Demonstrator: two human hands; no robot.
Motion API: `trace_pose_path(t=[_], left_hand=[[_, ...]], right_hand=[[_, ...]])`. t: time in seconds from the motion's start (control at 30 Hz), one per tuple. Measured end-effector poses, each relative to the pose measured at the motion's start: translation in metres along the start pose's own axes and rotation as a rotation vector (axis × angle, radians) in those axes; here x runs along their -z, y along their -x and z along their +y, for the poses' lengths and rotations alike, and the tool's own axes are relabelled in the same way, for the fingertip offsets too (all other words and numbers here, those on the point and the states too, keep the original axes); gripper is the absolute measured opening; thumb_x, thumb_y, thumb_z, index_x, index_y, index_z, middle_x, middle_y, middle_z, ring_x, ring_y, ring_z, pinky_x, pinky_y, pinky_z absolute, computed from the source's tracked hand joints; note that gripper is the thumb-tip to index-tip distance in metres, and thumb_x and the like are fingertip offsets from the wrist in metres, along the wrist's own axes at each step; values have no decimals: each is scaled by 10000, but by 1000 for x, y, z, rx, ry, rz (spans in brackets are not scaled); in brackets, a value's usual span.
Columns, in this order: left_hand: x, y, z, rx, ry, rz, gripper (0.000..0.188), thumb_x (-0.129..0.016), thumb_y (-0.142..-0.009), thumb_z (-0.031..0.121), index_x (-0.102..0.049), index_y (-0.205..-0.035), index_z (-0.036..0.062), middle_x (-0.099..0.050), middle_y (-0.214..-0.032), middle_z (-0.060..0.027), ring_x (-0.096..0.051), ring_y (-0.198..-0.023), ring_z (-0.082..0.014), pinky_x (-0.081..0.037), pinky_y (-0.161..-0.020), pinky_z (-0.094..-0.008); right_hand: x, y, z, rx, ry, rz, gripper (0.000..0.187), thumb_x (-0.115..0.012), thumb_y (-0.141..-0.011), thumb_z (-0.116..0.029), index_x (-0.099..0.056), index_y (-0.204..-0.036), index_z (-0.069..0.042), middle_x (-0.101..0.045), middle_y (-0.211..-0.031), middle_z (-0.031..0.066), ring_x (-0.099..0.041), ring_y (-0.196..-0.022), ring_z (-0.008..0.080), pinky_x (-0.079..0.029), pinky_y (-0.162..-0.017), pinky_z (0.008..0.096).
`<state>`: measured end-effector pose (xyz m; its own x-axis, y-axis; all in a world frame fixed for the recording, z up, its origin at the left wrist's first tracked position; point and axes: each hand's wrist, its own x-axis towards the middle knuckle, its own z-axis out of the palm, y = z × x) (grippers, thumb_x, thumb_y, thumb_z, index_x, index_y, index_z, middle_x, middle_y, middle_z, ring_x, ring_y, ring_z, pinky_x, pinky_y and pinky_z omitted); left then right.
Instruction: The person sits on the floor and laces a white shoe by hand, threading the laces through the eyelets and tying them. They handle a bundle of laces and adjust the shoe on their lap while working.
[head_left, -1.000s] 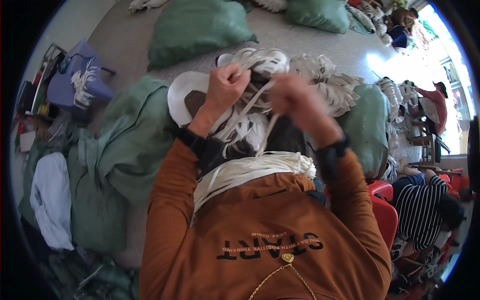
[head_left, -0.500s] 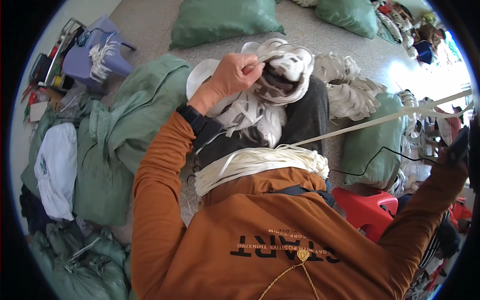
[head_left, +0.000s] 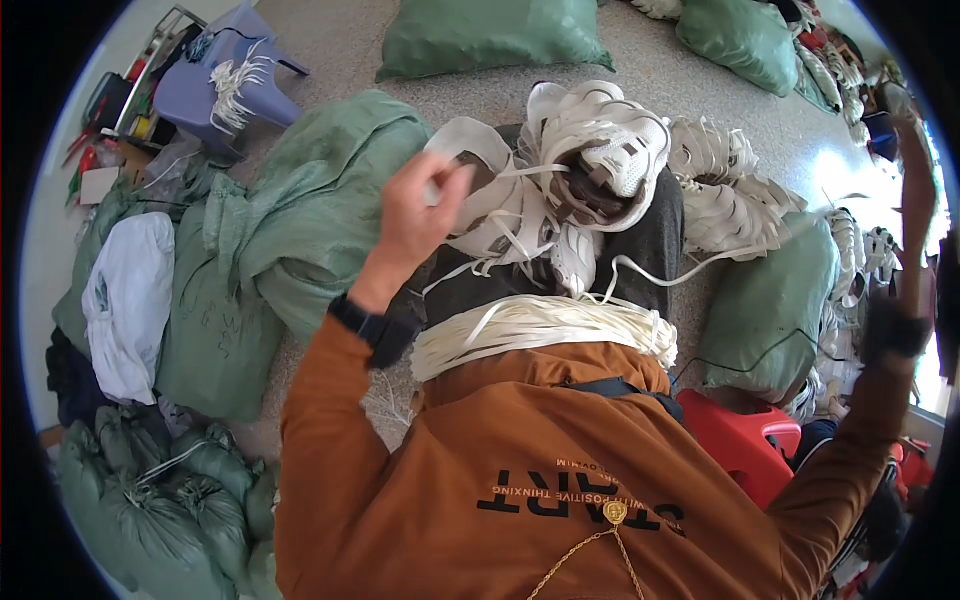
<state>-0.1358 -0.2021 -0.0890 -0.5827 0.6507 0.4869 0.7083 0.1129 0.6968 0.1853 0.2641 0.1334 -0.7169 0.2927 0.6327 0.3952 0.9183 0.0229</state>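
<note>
My left hand (head_left: 425, 215) is raised beside the bunched white shoes (head_left: 610, 145) on my lap. Its fingers look curled but are smeared by motion, so whether they grip a lace is unclear. The shoes are white with brown-grey linings, and loose laces hang from them. Across my waist lies a thick bundle of flat cream laces (head_left: 545, 335). One white lace (head_left: 650, 275) runs slack from my lap toward the right. Stretched out at the far right edge, my right hand (head_left: 910, 130) is blurred, with its fingers indistinct.
Green sacks (head_left: 330, 200) are heaped on the left, with a white sack (head_left: 130, 305) beside them. A purple stool (head_left: 225, 85) stands at the far left. More white shoes (head_left: 735, 200), another green sack (head_left: 775, 310) and a red stool (head_left: 735, 440) are on the right.
My left hand has moved left and down, away from the shoe opening. My right hand has swung up and farther away. The lace once stretched taut toward it now lies slack.
</note>
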Motion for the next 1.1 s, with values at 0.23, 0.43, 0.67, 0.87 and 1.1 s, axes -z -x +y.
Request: trace_pose_path(t=[0.23, 0.43, 0.67, 0.87, 1.1], left_hand=[[-19, 130, -108, 132, -242, -178, 392, -758, -757, 213, -668, -1064, -13, -688, -1002, -168, -665, -1018, -367, -530, -871, -449], [-12, 106, -123, 527, 99, -774, 312, -653, -873, 210, -652, -1084, -19, -654, -1048, -185, -640, -995, -344, -503, -833, -410], [-6, 118, -75, 372, 204, -495, 200, -612, -940, 172, -619, -970, -26, -615, -748, -80, -591, -731, -207, -490, -710, -371], [1, 116, -79, 285, -14, -773, 216, -548, -982, 176, -599, -924, -25, -627, -756, -71, -604, -722, -185, -490, -683, -356], [52, 67, 52, 487, 583, -796, 238, -515, -1043, 219, -583, -891, 49, -530, -684, 3, -485, -575, -52, -381, -518, -243]], right_hand=[[-117, 135, -248, -8, -823, -507, 75, -627, -901, -7, -648, -973, -6, -640, -771, 175, -634, -639, 322, -496, -571, 391], [-142, 147, -300, 117, -910, -547, 59, -630, -899, -34, -598, -942, -9, -602, -731, 182, -619, -676, 405, -491, -584, 451], [-156, 149, -311, 26, -977, -569, 65, -616, -920, -54, -599, -916, 8, -612, -748, 209, -615, -704, 421, -480, -607, 445], [-154, 146, -317, -41, -1043, -600, 79, -598, -943, -56, -598, -930, 21, -572, -700, 192, -576, -631, 364, -468, -594, 410], [-168, 143, -337, -237, -1444, -676, 183, -550, -1006, -121, -660, -984, 23, -662, -835, 55, -575, -765, 139, -478, -696, 307]])
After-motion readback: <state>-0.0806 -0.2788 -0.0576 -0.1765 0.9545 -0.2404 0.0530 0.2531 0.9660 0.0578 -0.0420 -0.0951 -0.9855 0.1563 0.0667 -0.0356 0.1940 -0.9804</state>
